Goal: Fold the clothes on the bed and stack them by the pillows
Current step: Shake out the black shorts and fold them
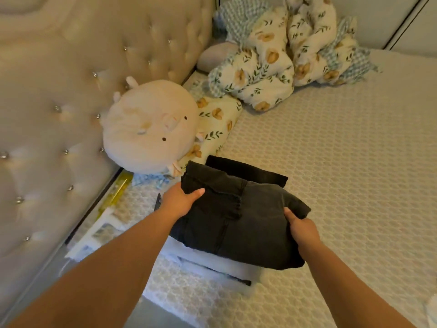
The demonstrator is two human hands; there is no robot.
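Two bare hands are closed on a folded dark grey denim garment [238,216], one at each side. The left hand [181,200] is clamped on the far left corner, thumb laid over the top and fingers hidden beneath; the right hand [301,227] is pinched on the near right edge in the same way. Opposite corners appear to be gripped so that the folds are kept from springing open while the bundle is set down.

The denim is held over, and seemingly resting on, a small stack of folded pale clothes [212,259] on the white textured mattress [343,162]; a folded black piece [250,170] is seen just behind it. The stack lies near a round cream plush pillow [149,129] and a floral-print pillow [217,124] against the tufted beige headboard [71,91], the spot named by the task. A bundled floral quilt [283,58] is heaped well apart at the far corner, clear of the working area.
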